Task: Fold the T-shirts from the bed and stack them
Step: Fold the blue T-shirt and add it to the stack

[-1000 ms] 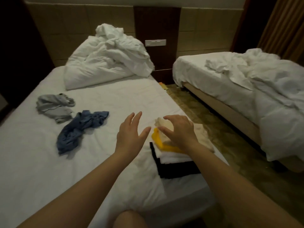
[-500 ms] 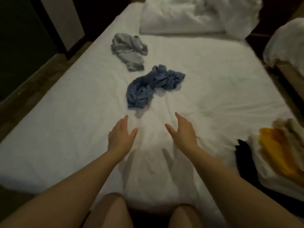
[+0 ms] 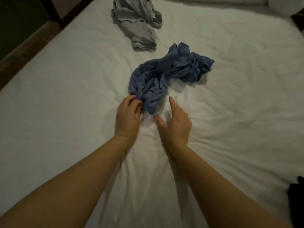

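Both hands have shot forward: left hand [image 3: 128, 113] pinches the near end of the crumpled blue T-shirt [image 3: 164, 76], right hand [image 3: 174, 124] open beside it, shirt trailing away rightward across the bed [image 3: 65, 116].

Dim light on a white-sheeted bed [image 3: 65, 112], dark floor [image 3: 24, 53] at left

Only plain, unpatterned colours are seen: a dusty blue T-shirt [image 3: 158, 79], a light grey T-shirt [image 3: 139, 28], a white sheet [image 3: 238, 99], a black cloth [image 3: 297, 191] at the right edge, and a dark brown floor [image 3: 19, 51] at left.
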`<state>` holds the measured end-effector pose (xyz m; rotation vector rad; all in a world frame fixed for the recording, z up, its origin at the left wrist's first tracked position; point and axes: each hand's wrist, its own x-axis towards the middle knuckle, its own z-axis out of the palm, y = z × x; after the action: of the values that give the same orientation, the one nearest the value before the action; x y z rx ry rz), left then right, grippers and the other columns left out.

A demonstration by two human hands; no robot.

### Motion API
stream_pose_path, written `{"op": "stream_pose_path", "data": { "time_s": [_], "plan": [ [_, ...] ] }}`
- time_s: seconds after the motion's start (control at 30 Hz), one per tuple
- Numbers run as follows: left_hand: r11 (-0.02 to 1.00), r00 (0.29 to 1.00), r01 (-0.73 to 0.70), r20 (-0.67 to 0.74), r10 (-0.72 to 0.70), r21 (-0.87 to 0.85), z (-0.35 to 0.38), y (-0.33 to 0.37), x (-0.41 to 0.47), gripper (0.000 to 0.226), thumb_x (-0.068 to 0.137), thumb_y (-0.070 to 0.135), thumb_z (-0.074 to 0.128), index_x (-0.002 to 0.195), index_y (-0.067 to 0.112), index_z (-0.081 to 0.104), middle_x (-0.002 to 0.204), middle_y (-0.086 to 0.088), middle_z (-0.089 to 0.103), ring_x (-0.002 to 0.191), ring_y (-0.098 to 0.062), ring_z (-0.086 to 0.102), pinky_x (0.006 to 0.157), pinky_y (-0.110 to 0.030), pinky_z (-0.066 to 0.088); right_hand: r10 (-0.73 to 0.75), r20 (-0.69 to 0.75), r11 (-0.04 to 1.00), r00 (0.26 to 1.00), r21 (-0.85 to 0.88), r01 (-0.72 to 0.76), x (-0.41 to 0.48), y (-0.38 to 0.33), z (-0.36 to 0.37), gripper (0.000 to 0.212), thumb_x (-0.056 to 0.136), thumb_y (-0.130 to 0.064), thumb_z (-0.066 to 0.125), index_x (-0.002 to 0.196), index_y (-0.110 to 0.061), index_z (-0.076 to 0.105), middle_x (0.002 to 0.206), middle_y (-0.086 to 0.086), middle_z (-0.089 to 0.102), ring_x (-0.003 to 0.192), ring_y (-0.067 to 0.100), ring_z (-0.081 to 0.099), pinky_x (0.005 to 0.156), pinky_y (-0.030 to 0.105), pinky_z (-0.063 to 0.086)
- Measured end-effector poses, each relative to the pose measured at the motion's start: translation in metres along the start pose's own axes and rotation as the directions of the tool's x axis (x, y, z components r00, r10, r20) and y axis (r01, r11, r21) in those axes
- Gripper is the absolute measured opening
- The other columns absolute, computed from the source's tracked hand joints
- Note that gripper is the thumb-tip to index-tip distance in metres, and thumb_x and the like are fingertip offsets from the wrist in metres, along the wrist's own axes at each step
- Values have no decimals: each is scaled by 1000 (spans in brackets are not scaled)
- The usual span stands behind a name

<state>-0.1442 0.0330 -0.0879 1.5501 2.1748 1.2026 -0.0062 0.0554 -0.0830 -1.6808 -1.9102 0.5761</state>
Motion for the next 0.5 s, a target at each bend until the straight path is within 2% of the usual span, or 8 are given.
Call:
{"op": "stream_pose_path", "data": {
  "time_s": [0.07,0.13,0.27,0.33,0.43,0.5],
  "plan": [
    [997,998,68,19,-67,-29,-6,4,0,9,89,4,55,93,3,62,107,-11,58,95,-22,56,79,-16,35,-7,46,998,999,61,5,-3,-3,-7,77,78,-50,65,144,-30,30,135,-2,51,123,17,46,105,35,35],
    [981,982,186,44,-184,-61,-16,7,2,6,87,3,55,88,6,61,97,-8,60,87,-21,57,74,-19,38,6,126,984,992,177,-29,-4,-12,-15,79,77,-46,69,144,-33,30,133,-1,54,120,17,50,102,36,40],
    [944,959,274,124,-255,-181,-38,31,-5,11,84,4,57,80,13,60,83,-3,65,79,-20,62,72,-28,52,77,324,841,943,487,-236,-16,-41,-31,80,81,-35,69,145,-39,21,133,1,55,118,16,55,97,30,46],
    [928,959,278,134,-252,-248,-51,53,-22,15,85,6,57,78,19,59,79,2,65,75,-14,62,69,-28,53,91,317,814,944,522,-254,-27,-53,-42,77,84,-33,67,145,-39,21,133,1,54,118,16,54,92,25,46],
    [916,971,239,90,-222,-321,-80,88,-55,23,85,9,61,75,29,55,76,11,63,70,0,59,64,-14,46,155,271,761,950,581,-290,-47,-66,-63,70,87,-30,64,144,-38,25,122,0,60,105,12,59,76,12,46],
    [886,969,240,44,-243,-397,-104,108,-77,28,85,8,63,76,33,55,76,14,63,72,5,59,64,-9,46,174,288,700,942,636,-325,-67,-76,-78,56,90,-31,58,139,-38,33,123,1,60,104,13,59,82,18,51]
  ]
}}
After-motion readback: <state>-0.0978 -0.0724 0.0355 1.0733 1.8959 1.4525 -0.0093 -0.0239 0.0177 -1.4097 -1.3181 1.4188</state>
